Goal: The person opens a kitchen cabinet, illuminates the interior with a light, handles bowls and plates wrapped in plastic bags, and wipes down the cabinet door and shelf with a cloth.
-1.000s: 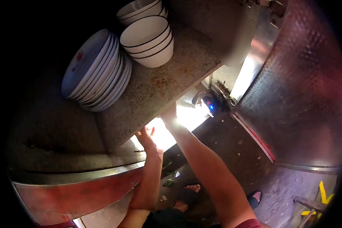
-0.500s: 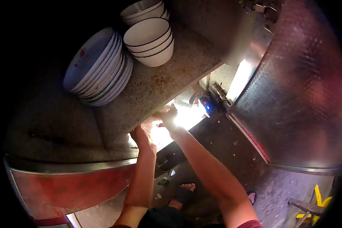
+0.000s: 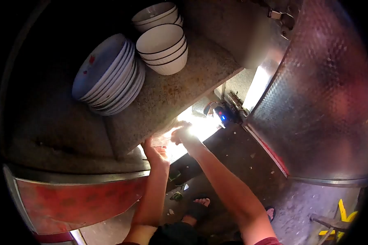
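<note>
My left hand reaches under the front edge of the stone-like shelf, its fingers curled around something pale that glare washes out. To its right, my right hand has bent fingers close to the left one, and strong light hides what they hold. A lit lamp with a small blue light shines on both hands from the right. The bright surface beneath my hands is too overexposed to make out.
On the shelf stand a leaning stack of white plates and white dark-rimmed bowls. A dimpled metal door is swung open at right. Below it are a red panel, floor litter and a yellow-and-grey object.
My left hand has turned slightly, showing more of its fingers. The right hand has shifted a little down, its fingers more visible. The view has tilted slightly; plates and bowls appear lower.
</note>
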Demonstrator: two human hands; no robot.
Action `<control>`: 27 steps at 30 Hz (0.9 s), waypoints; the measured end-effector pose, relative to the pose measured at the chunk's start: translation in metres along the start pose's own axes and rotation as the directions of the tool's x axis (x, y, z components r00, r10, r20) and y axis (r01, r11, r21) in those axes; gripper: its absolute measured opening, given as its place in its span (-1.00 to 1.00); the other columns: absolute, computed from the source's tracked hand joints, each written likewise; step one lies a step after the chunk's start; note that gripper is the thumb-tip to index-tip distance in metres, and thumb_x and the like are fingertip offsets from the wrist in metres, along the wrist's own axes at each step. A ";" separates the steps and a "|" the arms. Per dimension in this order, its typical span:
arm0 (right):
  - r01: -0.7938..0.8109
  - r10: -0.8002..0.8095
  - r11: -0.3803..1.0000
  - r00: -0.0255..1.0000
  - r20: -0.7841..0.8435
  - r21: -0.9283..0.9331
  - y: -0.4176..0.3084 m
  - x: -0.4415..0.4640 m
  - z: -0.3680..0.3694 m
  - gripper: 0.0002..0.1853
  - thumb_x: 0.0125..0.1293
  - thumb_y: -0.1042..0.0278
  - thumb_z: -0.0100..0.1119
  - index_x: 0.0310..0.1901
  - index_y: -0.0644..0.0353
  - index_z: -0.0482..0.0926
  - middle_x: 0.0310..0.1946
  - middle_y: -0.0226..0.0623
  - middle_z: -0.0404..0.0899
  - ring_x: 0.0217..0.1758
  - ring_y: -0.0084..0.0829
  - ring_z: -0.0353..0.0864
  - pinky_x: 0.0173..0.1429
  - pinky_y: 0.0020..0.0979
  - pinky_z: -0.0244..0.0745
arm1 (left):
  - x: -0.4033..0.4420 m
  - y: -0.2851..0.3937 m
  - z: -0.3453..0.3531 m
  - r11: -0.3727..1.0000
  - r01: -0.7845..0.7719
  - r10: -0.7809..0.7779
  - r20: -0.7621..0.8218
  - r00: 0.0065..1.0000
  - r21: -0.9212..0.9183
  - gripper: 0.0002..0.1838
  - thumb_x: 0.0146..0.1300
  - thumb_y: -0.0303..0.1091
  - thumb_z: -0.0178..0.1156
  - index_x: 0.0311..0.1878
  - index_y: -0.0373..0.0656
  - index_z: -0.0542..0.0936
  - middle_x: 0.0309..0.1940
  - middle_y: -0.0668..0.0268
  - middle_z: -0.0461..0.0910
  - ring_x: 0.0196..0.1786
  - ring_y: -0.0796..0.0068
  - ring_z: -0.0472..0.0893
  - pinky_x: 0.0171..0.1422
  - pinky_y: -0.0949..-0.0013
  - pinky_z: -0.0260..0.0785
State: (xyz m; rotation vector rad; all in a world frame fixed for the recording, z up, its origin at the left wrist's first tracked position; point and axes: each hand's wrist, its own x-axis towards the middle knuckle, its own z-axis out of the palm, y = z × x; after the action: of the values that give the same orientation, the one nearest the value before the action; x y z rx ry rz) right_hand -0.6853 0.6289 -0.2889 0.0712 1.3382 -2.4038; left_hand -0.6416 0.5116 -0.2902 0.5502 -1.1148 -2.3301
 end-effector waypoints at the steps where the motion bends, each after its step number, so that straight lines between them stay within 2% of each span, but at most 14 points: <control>1: -0.016 0.016 1.000 1.000 -0.002 -0.002 0.000 -0.005 -0.001 -0.77 0.10 0.67 0.04 -0.16 0.39 0.43 -0.54 -0.19 0.53 -0.58 -0.41 0.58 -0.63 -0.49 0.43 | -0.010 0.012 0.011 0.997 0.036 -0.034 0.043 0.999 -0.065 -0.36 0.28 -0.14 0.13 0.33 -0.25 0.23 0.27 0.21 0.34 0.27 0.20 0.37 0.32 0.10 0.26; 2: -0.034 0.034 0.999 0.999 -0.003 -0.005 0.000 -0.010 -0.002 -0.76 0.10 0.67 0.04 -0.15 0.37 0.43 -0.53 -0.19 0.52 -0.59 -0.42 0.57 -0.62 -0.50 0.42 | -0.015 0.018 0.019 0.989 0.074 -0.064 0.085 0.994 -0.128 -0.35 0.30 -0.05 0.09 0.33 -0.24 0.24 0.26 0.22 0.34 0.28 0.20 0.35 0.35 0.08 0.23; 3: 0.005 -0.005 1.000 1.000 0.019 0.016 0.001 -0.014 -0.002 -0.76 0.13 0.62 0.07 -0.12 0.33 0.42 -0.55 -0.22 0.52 -0.62 -0.41 0.55 -0.60 -0.50 0.46 | -0.009 0.015 0.015 1.000 0.017 -0.017 0.068 0.998 0.007 -0.31 0.29 0.11 0.02 0.33 -0.20 0.29 0.29 0.20 0.32 0.34 0.21 0.28 0.41 0.04 0.10; 6: -0.164 0.174 0.979 0.982 0.080 -0.120 -0.025 -0.021 -0.008 -0.70 0.20 0.44 0.18 -0.05 0.30 0.42 -0.29 -0.14 0.54 -0.31 -0.34 0.63 -0.40 -0.38 0.59 | 0.031 0.001 0.005 0.965 0.225 -0.203 0.155 0.967 -0.136 -0.24 0.28 0.15 0.06 0.37 -0.21 0.23 0.32 0.19 0.27 0.35 0.19 0.24 0.44 0.05 0.08; 7: -0.171 0.170 0.975 0.985 -0.022 -0.141 -0.024 -0.014 -0.009 -0.45 0.15 0.20 0.26 0.09 0.29 0.29 -0.07 -0.07 0.43 -0.07 -0.30 0.52 -0.27 -0.31 0.61 | 0.072 -0.034 -0.039 0.999 0.049 -0.047 0.191 0.980 -0.005 -0.19 0.27 0.15 0.10 0.40 -0.23 0.18 0.34 0.17 0.23 0.38 0.18 0.20 0.45 0.05 0.06; 9: -0.243 0.210 0.957 0.957 -0.199 -0.157 -0.031 0.002 -0.015 -0.01 0.04 -0.14 0.37 0.32 0.29 0.04 0.31 0.03 0.08 0.37 -0.12 0.16 -0.10 -0.12 0.62 | 0.058 -0.020 -0.009 0.995 0.056 -0.050 0.083 0.995 -0.076 -0.26 0.29 -0.02 0.14 0.42 -0.17 0.14 0.35 0.19 0.21 0.35 0.17 0.24 0.43 0.07 0.12; 10: -0.186 0.146 0.971 0.959 -0.242 -0.152 -0.033 0.011 -0.014 0.08 0.00 -0.16 0.40 0.36 0.31 -0.02 0.31 0.00 0.11 0.35 -0.07 0.18 -0.08 0.01 0.58 | 0.052 -0.015 0.003 0.992 0.059 -0.056 0.028 0.998 -0.112 -0.28 0.31 -0.10 0.16 0.42 -0.14 0.13 0.36 0.19 0.20 0.34 0.17 0.26 0.42 0.08 0.15; 12: -0.132 0.063 0.962 0.959 -0.278 -0.238 -0.043 0.023 -0.006 -0.06 0.12 -0.03 0.35 0.36 0.32 0.04 0.26 -0.05 0.22 0.30 -0.16 0.26 0.05 -0.09 0.52 | 0.060 -0.025 -0.008 1.000 0.017 -0.016 -0.063 0.998 0.014 -0.30 0.32 -0.09 0.13 0.42 -0.15 0.14 0.32 0.18 0.25 0.29 0.17 0.33 0.35 0.08 0.24; 15: 0.226 -0.285 0.926 0.944 -0.166 -0.303 0.018 0.096 -0.019 -0.19 0.09 0.10 0.37 0.32 0.15 0.19 0.16 0.02 0.44 0.22 -0.09 0.44 0.14 -0.18 0.43 | 0.036 -0.014 0.007 0.994 -0.009 0.021 -0.108 0.994 0.110 -0.26 0.24 -0.12 0.22 0.40 -0.14 0.16 0.26 0.19 0.32 0.20 0.17 0.43 0.22 0.10 0.38; 16: 0.175 -0.277 0.886 0.942 -0.187 -0.430 0.014 0.093 -0.014 -0.23 0.09 0.15 0.35 0.30 0.16 0.22 0.13 0.00 0.47 0.20 -0.09 0.45 0.15 -0.19 0.42 | 0.042 -0.020 -0.006 0.998 0.042 -0.039 -0.092 0.995 0.035 -0.24 0.19 -0.22 0.26 0.41 -0.12 0.14 0.27 0.18 0.31 0.22 0.18 0.41 0.22 0.08 0.37; 17: 0.116 -0.271 0.826 0.940 -0.208 -0.551 0.007 0.084 -0.008 -0.27 0.09 0.20 0.33 0.29 0.16 0.25 0.11 -0.01 0.50 0.19 -0.08 0.47 0.16 -0.20 0.40 | 0.046 -0.026 -0.016 0.990 0.007 0.014 -0.142 0.990 0.142 -0.22 0.16 -0.27 0.27 0.41 -0.13 0.14 0.27 0.19 0.31 0.22 0.20 0.39 0.24 0.11 0.34; 19: 0.262 -0.406 0.847 0.881 -0.245 -0.462 0.038 0.101 -0.014 -0.34 0.03 0.35 0.29 0.24 0.16 0.33 0.03 0.01 0.55 0.13 -0.09 0.50 0.15 -0.21 0.40 | 0.036 -0.024 -0.012 0.963 -0.031 0.085 -0.192 0.978 0.267 -0.20 0.12 -0.34 0.27 0.41 -0.15 0.13 0.27 0.21 0.31 0.24 0.23 0.37 0.30 0.16 0.28; 23: 0.104 -0.165 0.923 0.977 -0.136 -0.371 0.000 0.053 -0.032 -0.26 0.06 0.55 0.23 0.32 0.24 0.20 0.11 -0.22 0.44 0.16 -0.30 0.44 0.22 -0.34 0.36 | -0.008 -0.007 0.009 0.964 -0.066 0.104 -0.137 0.985 0.258 -0.22 0.09 -0.44 0.26 0.39 -0.17 0.15 0.27 0.24 0.30 0.26 0.31 0.34 0.37 0.24 0.17; 27: 0.080 -0.102 0.986 0.984 -0.145 -0.149 -0.015 0.018 -0.029 -0.21 0.00 0.59 0.26 0.33 0.20 0.17 0.07 -0.20 0.44 0.16 -0.26 0.44 0.22 -0.27 0.37 | -0.030 0.003 0.003 0.971 -0.029 0.044 -0.057 0.997 0.238 -0.25 0.07 -0.50 0.23 0.36 -0.17 0.18 0.25 0.27 0.32 0.26 0.35 0.34 0.37 0.28 0.16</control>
State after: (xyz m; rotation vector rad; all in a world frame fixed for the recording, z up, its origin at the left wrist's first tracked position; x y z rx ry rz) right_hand -0.7115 0.6545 -0.2973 0.1610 1.6117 -2.4111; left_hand -0.6184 0.5297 -0.2811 0.6767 -1.3723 -2.1466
